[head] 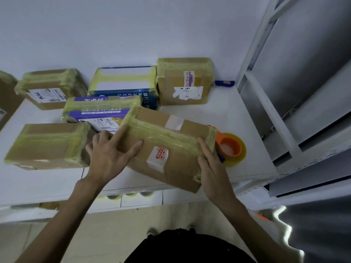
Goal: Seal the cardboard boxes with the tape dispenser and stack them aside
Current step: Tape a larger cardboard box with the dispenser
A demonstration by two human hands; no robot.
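A brown cardboard box (171, 133), wrapped lengthwise in yellowish tape, lies slantwise at the front edge of the white table (237, 114). My left hand (108, 154) presses on its left end with the fingers spread and straight. My right hand (212, 171) lies flat against its right end. Just behind that end lies the tape dispenser (230, 147), orange with a yellow roll, partly hidden by the box and my right hand.
Several taped boxes fill the table: a brown one at front left (47, 145), a purple one (98, 111), a blue one (123, 82), brown ones at the back (184, 80) (49, 86). A metal rack (284, 92) stands at the right. Tape rolls (131, 194) sit under the table.
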